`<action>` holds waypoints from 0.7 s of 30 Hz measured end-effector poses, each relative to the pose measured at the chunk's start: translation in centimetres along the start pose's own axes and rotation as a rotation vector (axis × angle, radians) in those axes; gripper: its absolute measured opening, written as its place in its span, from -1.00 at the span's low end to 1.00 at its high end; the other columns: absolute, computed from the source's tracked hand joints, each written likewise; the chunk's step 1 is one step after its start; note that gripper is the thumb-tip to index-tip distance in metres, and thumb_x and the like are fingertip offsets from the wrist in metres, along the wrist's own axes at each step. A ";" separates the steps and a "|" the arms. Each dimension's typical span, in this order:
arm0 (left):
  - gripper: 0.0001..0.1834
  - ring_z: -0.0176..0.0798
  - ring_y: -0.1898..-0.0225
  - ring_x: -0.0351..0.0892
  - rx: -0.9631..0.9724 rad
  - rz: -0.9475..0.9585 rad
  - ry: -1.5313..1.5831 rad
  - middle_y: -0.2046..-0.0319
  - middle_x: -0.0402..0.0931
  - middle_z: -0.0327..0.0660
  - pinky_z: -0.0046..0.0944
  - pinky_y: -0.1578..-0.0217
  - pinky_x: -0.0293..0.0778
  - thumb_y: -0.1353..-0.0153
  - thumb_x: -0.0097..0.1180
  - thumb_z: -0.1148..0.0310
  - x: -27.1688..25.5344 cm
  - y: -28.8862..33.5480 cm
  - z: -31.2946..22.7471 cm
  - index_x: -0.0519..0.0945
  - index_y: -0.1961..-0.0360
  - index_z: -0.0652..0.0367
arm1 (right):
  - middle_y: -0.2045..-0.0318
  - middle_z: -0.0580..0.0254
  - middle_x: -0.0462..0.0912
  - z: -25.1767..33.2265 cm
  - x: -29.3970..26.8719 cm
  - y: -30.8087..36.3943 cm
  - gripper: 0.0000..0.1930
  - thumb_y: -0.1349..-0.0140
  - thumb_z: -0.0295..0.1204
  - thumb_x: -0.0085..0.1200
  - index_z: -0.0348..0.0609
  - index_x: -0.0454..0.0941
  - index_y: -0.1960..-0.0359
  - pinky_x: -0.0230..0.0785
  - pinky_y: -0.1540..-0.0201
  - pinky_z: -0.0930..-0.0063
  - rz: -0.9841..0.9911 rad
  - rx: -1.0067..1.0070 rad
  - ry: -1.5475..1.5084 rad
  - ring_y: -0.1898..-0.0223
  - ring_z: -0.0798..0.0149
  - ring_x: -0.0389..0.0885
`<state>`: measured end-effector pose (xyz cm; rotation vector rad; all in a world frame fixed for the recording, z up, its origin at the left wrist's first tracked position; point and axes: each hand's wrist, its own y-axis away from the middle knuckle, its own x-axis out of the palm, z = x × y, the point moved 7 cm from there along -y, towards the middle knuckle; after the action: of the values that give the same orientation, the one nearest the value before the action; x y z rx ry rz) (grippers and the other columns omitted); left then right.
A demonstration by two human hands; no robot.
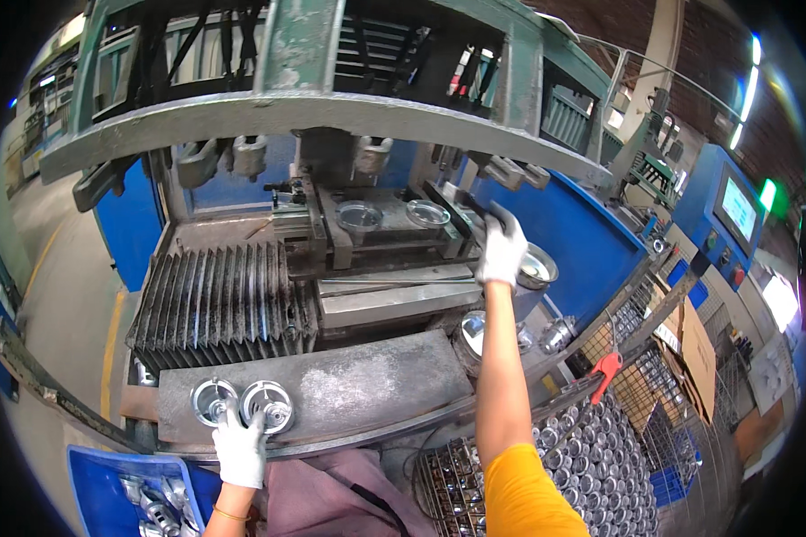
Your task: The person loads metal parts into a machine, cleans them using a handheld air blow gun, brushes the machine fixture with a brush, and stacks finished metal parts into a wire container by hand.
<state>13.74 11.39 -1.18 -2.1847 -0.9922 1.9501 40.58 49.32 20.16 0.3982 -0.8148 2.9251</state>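
Note:
Two round silver metal castings, the left one [213, 402] and the right one [267, 407], sit side by side on the grey metal plate [358, 380] in front of me. My white-gloved left hand [240, 450] has its fingers over their adjoining near rims and grips them. Farther right, my gloved right hand [503, 248] is raised and closed around a dark, handle-like thing [471, 204], partly hidden by the glove. It is beside the machine's fixture, where two round parts [359, 216] [428, 214] lie.
A green press frame [367, 107] spans overhead. Black bellows [210, 300] stand left of the fixture. A blue bin [121, 488] of castings sits lower left; a wire basket [448, 488] and many stacked castings [591, 456] are lower right. A control screen [739, 210] is at right.

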 end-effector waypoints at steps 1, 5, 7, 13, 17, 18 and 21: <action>-0.56 0.24 -0.02 0.39 0.018 0.007 -0.007 -0.16 0.28 0.22 0.03 0.15 0.39 0.16 0.23 0.46 0.0 -0.1 -0.3 0.59 0.14 -0.03 | 0.18 0.06 0.60 -0.3 0.4 -1.3 -0.71 -0.23 -0.63 -0.08 -0.42 0.46 0.01 0.50 0.19 0.52 -0.051 -0.055 0.096 0.29 0.30 0.61; -0.59 0.21 -0.01 0.40 0.075 0.019 0.018 -0.15 0.29 0.19 0.01 0.18 0.38 0.12 0.16 0.46 0.2 -0.7 -1.8 0.58 0.14 -0.03 | 0.30 0.24 0.66 -6.2 0.1 -7.6 -0.79 -0.16 -0.58 0.04 -0.31 0.55 0.16 0.29 0.20 0.58 -0.007 -0.125 -0.090 0.33 0.46 0.46; -0.59 0.21 0.00 0.40 0.044 0.016 0.001 -0.14 0.30 0.19 0.02 0.17 0.38 0.13 0.17 0.46 -0.1 -0.2 -1.0 0.58 0.15 -0.02 | 0.26 0.18 0.64 -2.9 1.6 -2.6 -0.77 -0.19 -0.63 -0.01 -0.32 0.54 0.11 0.38 0.18 0.60 0.033 -0.042 -0.009 0.30 0.43 0.53; -0.57 0.21 0.04 0.43 0.055 -0.001 -0.022 -0.12 0.32 0.19 0.03 0.17 0.39 0.17 0.23 0.46 -0.2 -0.3 -1.3 0.60 0.15 -0.03 | 0.21 0.07 0.61 -2.7 -2.8 -0.3 -0.72 -0.22 -0.61 -0.03 -0.30 0.52 0.03 0.56 0.23 0.52 0.065 -0.009 0.048 0.32 0.33 0.63; -0.55 0.21 0.06 0.44 0.042 0.004 0.022 -0.12 0.32 0.19 0.03 0.17 0.41 0.19 0.25 0.46 0.1 -0.6 -0.9 0.62 0.15 -0.06 | 0.19 0.00 0.61 -4.2 -5.6 -3.6 -0.70 -0.16 -0.54 0.05 -0.36 0.50 0.05 0.55 0.17 0.41 -0.022 -0.300 0.484 0.30 0.19 0.63; -0.52 0.21 0.06 0.45 0.048 0.006 0.020 -0.12 0.32 0.20 0.01 0.19 0.44 0.21 0.27 0.46 0.1 -0.4 -0.4 0.62 0.14 -0.08 | 0.16 0.04 0.62 -2.9 -6.1 -2.0 -0.70 -0.18 -0.50 0.06 -0.33 0.51 0.05 0.47 0.09 0.42 -0.043 -0.178 0.332 0.20 0.22 0.61; -0.49 0.25 0.10 0.49 0.096 -0.064 0.001 -0.13 0.32 0.20 0.00 0.19 0.47 0.23 0.30 0.45 -1.1 -0.1 0.6 0.62 0.11 -0.08 | 0.06 -0.01 0.58 -1.7 -8.8 2.1 -0.66 -0.24 -0.46 0.06 -0.36 0.46 -0.02 0.43 -0.01 0.39 0.055 -0.284 0.283 0.07 0.18 0.58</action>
<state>13.16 10.71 -0.26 -2.0770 -0.9359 1.9259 48.38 48.33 15.32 -0.0596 -1.1840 2.7609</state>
